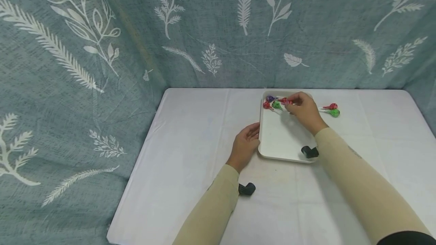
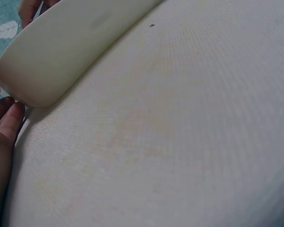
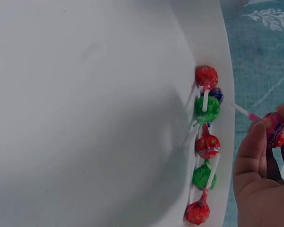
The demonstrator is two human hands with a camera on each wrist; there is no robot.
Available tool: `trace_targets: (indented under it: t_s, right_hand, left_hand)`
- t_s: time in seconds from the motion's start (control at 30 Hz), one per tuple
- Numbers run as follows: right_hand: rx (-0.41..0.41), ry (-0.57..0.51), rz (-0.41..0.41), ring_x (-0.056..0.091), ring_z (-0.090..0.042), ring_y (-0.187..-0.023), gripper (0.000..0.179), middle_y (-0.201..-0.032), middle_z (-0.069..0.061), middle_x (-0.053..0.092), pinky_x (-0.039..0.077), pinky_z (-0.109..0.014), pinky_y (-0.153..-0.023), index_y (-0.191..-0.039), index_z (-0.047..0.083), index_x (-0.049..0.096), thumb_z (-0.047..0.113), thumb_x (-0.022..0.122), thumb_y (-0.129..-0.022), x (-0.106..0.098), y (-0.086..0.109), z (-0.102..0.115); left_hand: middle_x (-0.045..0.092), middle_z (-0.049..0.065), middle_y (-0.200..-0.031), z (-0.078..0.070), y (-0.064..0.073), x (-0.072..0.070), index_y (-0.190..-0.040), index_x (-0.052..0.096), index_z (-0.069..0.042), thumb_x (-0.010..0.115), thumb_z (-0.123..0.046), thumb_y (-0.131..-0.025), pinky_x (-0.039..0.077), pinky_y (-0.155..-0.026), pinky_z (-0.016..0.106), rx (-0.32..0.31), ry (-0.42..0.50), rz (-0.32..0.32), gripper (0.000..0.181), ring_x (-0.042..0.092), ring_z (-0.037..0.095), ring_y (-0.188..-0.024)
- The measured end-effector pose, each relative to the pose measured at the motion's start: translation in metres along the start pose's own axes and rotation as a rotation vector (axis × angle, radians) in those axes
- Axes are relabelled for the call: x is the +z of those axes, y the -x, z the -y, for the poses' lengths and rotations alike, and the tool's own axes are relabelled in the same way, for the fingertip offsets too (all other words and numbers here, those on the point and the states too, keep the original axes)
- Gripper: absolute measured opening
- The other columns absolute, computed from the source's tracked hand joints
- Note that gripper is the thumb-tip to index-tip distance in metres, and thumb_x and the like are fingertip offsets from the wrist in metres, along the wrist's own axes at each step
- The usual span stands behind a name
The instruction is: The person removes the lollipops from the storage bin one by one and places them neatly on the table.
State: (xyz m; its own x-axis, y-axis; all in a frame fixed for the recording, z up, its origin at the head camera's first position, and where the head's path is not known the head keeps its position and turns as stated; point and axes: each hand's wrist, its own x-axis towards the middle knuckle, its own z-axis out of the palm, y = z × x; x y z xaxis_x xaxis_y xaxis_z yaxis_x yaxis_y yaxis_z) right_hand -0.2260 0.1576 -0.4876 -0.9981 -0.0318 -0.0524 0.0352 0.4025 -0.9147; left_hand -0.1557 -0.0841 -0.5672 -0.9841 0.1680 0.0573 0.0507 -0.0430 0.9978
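Observation:
My right hand (image 1: 304, 110) pinches a lollipop (image 3: 276, 130) in a pink and red wrapper by its head, over the far end of a white tray (image 1: 282, 139). Its white stick points left in the right wrist view. Along the tray's far wall lies a row of wrapped lollipops: red (image 3: 198, 213), green (image 3: 204, 178) and blue ones, partly covered by my hand in the head view. My left hand (image 1: 243, 144) is at the tray's near left side, its relaxed fingers (image 2: 12, 120) against the outer wall near the corner.
A red lollipop (image 1: 330, 106) and a green lollipop (image 1: 335, 113) lie on the white-covered table (image 1: 190, 154), to the right of the tray. A blue-green curtain (image 1: 218, 29) with white leaf prints hangs behind and at the left. Black wrist cameras (image 1: 246, 189) jut from both sleeves.

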Motion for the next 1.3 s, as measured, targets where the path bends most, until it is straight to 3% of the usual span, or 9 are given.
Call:
trace_targets:
  t_s: [0.3, 0.53, 0.73, 1.03, 1.13, 1.3]
  right_hand:
    - [0.028, 0.036, -0.010, 0.061, -0.029, -0.107, 0.036, -0.132, -0.018, 0.057, 0.058, -0.030, -0.085, -0.137, -0.002, 0.058, 0.020, 0.067, -0.109, -0.010, 0.002, -0.003]
    - [0.037, 0.012, -0.031, 0.059, -0.032, -0.119, 0.038, -0.135, -0.021, 0.058, 0.060, -0.039, -0.098, -0.140, -0.003, 0.058, 0.019, 0.064, -0.110, -0.021, 0.004, -0.007]
    - [0.047, -0.009, -0.061, 0.062, -0.029, -0.114, 0.039, -0.133, -0.021, 0.057, 0.058, -0.051, -0.104, -0.141, -0.002, 0.058, 0.020, 0.064, -0.110, -0.028, 0.005, -0.008]
    - [0.081, -0.034, -0.078, 0.064, -0.029, -0.115, 0.040, -0.136, -0.017, 0.058, 0.057, -0.050, -0.106, -0.142, -0.001, 0.060, 0.023, 0.063, -0.110, -0.042, 0.005, -0.010]
    - [0.085, -0.020, -0.079, 0.063, -0.029, -0.117, 0.042, -0.139, -0.018, 0.058, 0.058, -0.046, -0.105, -0.143, -0.001, 0.060, 0.025, 0.063, -0.111, -0.047, 0.006, -0.010]
    - [0.093, 0.007, -0.091, 0.062, -0.023, -0.111, 0.044, -0.142, -0.020, 0.057, 0.059, -0.025, -0.093, -0.144, -0.003, 0.058, 0.026, 0.061, -0.111, -0.054, 0.007, -0.015]
  left_hand:
    - [0.063, 0.016, -0.149, -0.002, 0.001, 0.001, -0.150, 0.059, 0.001, 0.056, 0.010, -0.090, 0.052, -0.112, 0.028, -0.005, -0.007, -0.006, 0.061, 0.061, 0.026, -0.138]
    - [0.063, 0.016, -0.150, -0.005, 0.001, 0.001, -0.151, 0.058, 0.001, 0.055, 0.011, -0.089, 0.053, -0.111, 0.027, -0.016, -0.014, -0.010, 0.063, 0.062, 0.024, -0.137]
    - [0.062, 0.014, -0.150, -0.006, 0.000, 0.001, -0.151, 0.058, 0.001, 0.055, 0.009, -0.089, 0.052, -0.111, 0.027, -0.028, -0.018, -0.006, 0.063, 0.062, 0.021, -0.137]
    - [0.063, 0.015, -0.150, -0.005, -0.001, 0.002, -0.151, 0.058, 0.001, 0.055, 0.009, -0.090, 0.053, -0.111, 0.027, -0.023, -0.023, -0.009, 0.062, 0.062, 0.023, -0.137]
    - [0.062, 0.015, -0.150, -0.006, -0.001, 0.002, -0.151, 0.058, 0.001, 0.056, 0.009, -0.090, 0.052, -0.111, 0.027, -0.016, -0.025, -0.008, 0.062, 0.061, 0.023, -0.138]
    - [0.062, 0.015, -0.150, -0.005, -0.001, 0.002, -0.151, 0.058, 0.001, 0.056, 0.008, -0.091, 0.052, -0.111, 0.027, -0.009, -0.032, -0.010, 0.061, 0.061, 0.023, -0.138]
